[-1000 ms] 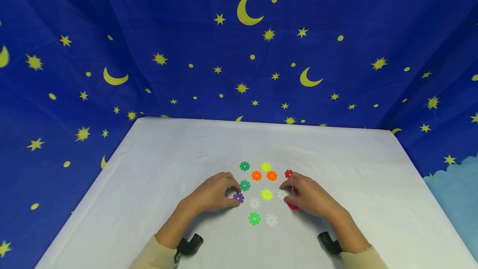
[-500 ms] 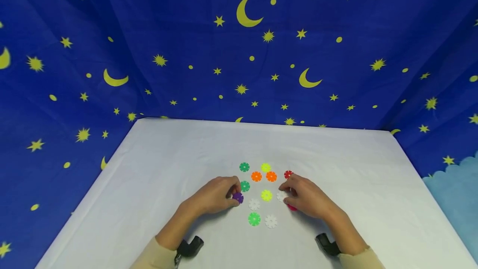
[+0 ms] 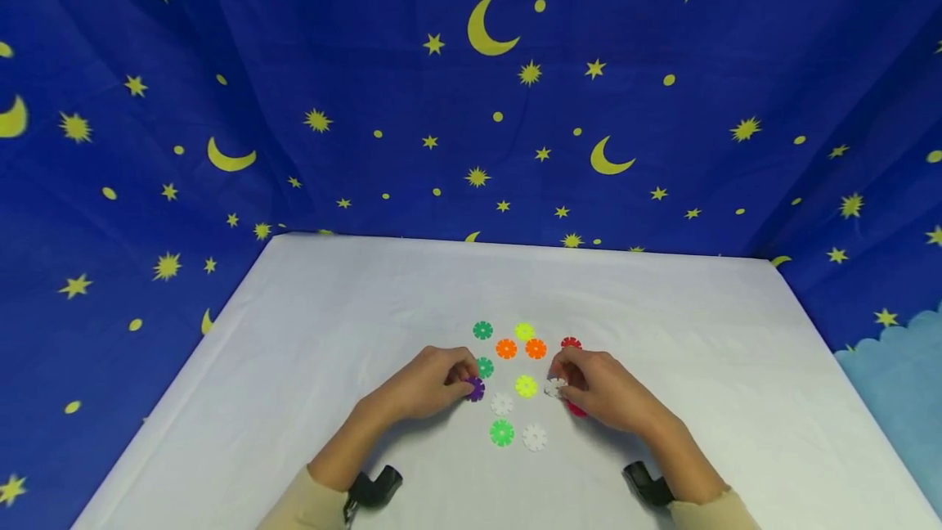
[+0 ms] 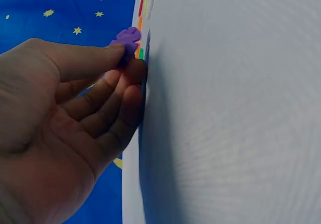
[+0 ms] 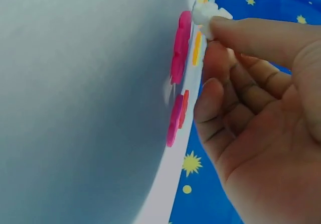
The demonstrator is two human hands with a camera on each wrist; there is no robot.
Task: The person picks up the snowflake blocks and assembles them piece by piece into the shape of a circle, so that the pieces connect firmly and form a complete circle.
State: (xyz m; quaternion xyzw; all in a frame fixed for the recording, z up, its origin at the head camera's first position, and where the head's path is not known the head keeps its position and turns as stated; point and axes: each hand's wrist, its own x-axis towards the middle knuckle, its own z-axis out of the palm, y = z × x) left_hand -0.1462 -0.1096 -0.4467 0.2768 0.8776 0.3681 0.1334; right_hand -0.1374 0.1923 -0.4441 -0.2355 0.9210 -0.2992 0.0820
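My left hand (image 3: 421, 384) pinches a purple notched plastic disc (image 3: 477, 388) between thumb and fingers. In the left wrist view that purple disc (image 4: 129, 35) is held tilted at the fingertips. On the other side, my right hand (image 3: 609, 389) pinches a white notched disc (image 3: 555, 387). The right wrist view has this white disc (image 5: 204, 14) above the tabletop. Close to the right hand lie a red disc (image 3: 571, 343) and a pinkish-red disc (image 3: 577, 409), the latter partly hidden under it. A dark green disc (image 3: 485, 367) lies beside the left fingers.
Between the hands lie a yellow disc (image 3: 526, 386), two white discs, one of them nearer (image 3: 535, 437), and a light green disc (image 3: 502, 433). Farther back are two orange discs (image 3: 506, 348), another yellow and another green. A white-covered table (image 3: 368, 293) meets a blue star-patterned cloth (image 3: 412, 88).
The left fingers have closed on the purple disc, tilted it and shifted it slightly right. My right fingers have drawn together on the white disc, which now looks tilted.
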